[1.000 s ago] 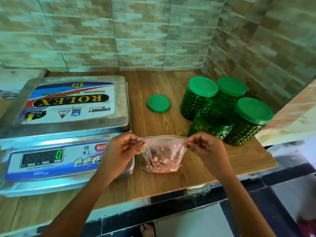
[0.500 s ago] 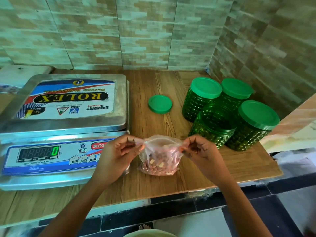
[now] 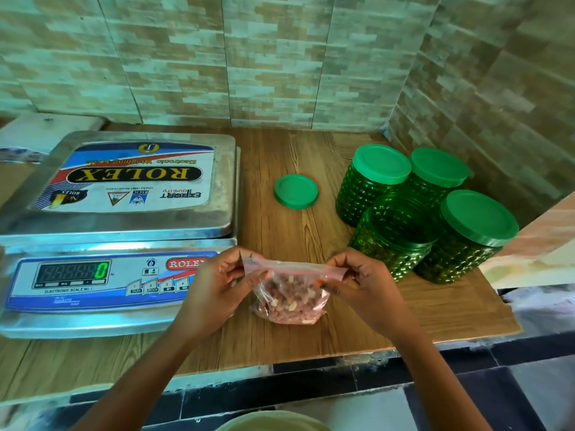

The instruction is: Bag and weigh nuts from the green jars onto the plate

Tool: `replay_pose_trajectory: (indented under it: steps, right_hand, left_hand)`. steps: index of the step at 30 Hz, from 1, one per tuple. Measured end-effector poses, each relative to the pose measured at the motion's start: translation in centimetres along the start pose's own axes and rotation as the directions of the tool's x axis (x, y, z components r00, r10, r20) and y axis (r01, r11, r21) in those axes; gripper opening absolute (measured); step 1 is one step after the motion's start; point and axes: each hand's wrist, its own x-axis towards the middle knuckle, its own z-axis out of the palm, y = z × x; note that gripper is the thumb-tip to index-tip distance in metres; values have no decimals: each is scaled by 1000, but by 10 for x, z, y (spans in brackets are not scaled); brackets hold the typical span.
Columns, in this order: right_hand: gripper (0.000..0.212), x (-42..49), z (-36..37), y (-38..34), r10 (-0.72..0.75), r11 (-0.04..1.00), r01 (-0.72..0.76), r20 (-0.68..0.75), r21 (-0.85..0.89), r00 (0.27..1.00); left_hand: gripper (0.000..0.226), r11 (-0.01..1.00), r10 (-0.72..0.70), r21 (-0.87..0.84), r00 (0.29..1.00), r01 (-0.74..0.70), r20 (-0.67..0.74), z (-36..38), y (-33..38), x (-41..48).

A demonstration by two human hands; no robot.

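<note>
"So, starting nearest: what's at the bottom edge?"

"Only a pale rounded rim [image 3: 273, 423], cut off by the frame. I can't tell what it is."

"And the hands?"

"Both are over the front of the wooden counter [image 3: 295, 346]. The left hand [image 3: 214, 284] pinches the left end of the top strip of a small clear bag [image 3: 292, 293] between thumb and fingertips. The right hand [image 3: 367, 284] pinches the right end the same way. The top edge, with its red line, is stretched flat between them."

"Where exactly is the bag?"

"Between the two hands, just right of the scale's front corner. Whether its bottom rests on the wood or hangs just above it, I can't tell. Reddish and pale nuts [image 3: 289, 306] fill its lower part."

"The scale?"

"The weighing scale [image 3: 93, 321] stands on the left of the counter, and the left hand overlaps its front right corner. Its display [image 3: 102, 270] shows a green 0. Its steel plate [image 3: 224, 194] carries a printed ROLEX label, upside down from here."

"Farther back?"

"A loose green lid [image 3: 295, 191] lies flat between the scale and the jars. The open jar [image 3: 395, 234] stands nearest the bag. Beside it on the right is the near lidded jar [image 3: 476, 234]. Behind are the back-left lidded jar [image 3: 381, 181] and the back-right lidded jar [image 3: 438, 175], all clustered tight in the corner. A tiled wall [image 3: 280, 57] rises behind."
</note>
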Motion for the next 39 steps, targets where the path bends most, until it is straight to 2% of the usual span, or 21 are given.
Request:
replay_pose_trajectory:
  steps: [4, 9, 14, 21, 25, 30, 35, 39]
  right_hand:
    - [12, 2, 0, 1, -42, 999, 42, 5, -27, 999]
    - [9, 4, 0, -3, -63, 998, 63, 19, -20, 998]
    - [27, 8, 3, -7, -44, 994, 50, 65, -93, 997]
    - [21, 11, 2, -11, -79, 990, 89, 86, -112, 993]
    - [28, 14, 2, -16, -44, 982, 65, 118, -178, 992]
    - [17, 16, 7, -20, -113, 968, 142, 144, -209, 983]
    - [17, 17, 7, -20, -146, 964, 168, 116, -207, 982]
    - [13, 19, 10, -25, -113, 937, 154, 146, -315, 983]
  left_hand:
    - [18, 996, 29, 82, 1000, -28, -4, 3, 3, 0]
    - [14, 999, 8, 32, 999, -7, -34, 6, 7, 0]
    - [23, 996, -10, 89, 1000, 11, -7, 5, 9, 0]
    - [23, 994, 7, 106, 1000, -6, -1, 7, 5, 4]
    - [22, 994, 1, 106, 1000, -4, 23, 6, 9, 4]
    - [23, 987, 7, 163, 998, -18, 67, 8, 12, 10]
    - [24, 972, 73, 222, 997, -78, 30, 10, 6, 10]
    - [11, 970, 99, 221, 995, -102, 25, 10, 5, 10]
